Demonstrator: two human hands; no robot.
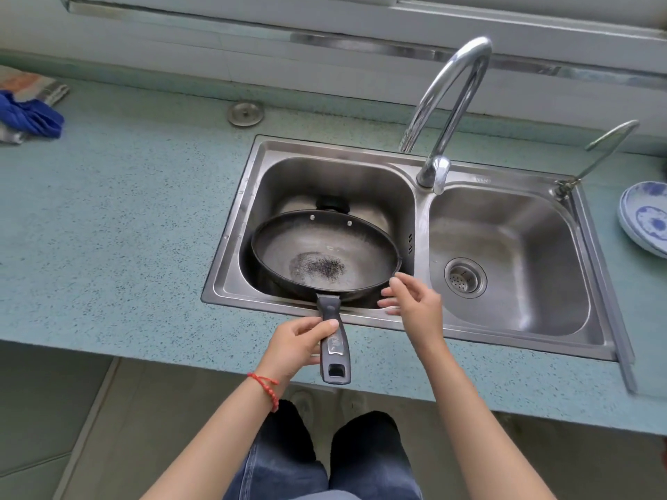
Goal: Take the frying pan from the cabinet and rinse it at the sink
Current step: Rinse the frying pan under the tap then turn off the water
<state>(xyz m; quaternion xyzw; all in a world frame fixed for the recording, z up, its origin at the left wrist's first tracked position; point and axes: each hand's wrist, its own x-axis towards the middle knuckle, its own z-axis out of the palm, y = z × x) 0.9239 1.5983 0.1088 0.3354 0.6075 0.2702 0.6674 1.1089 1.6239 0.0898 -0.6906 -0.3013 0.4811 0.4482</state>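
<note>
The frying pan [326,256] sits in the left basin of the sink [404,321], just ahead of my left hand [301,342], which is closed around its handle. My right hand [415,301] hangs open beside the pan's rim, fingers spread, gripping nothing. The faucet [447,102] arches beyond it; blue-patterned plates [644,220] rest on the surface further right, a blue cloth [30,115] far beyond my left.

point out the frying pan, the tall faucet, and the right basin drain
dark round frying pan [326,254], head view, bare inner floor
tall curved chrome faucet [455,75], head view, arched neck
round steel drain strainer [465,277], head view, perforated centre
</note>
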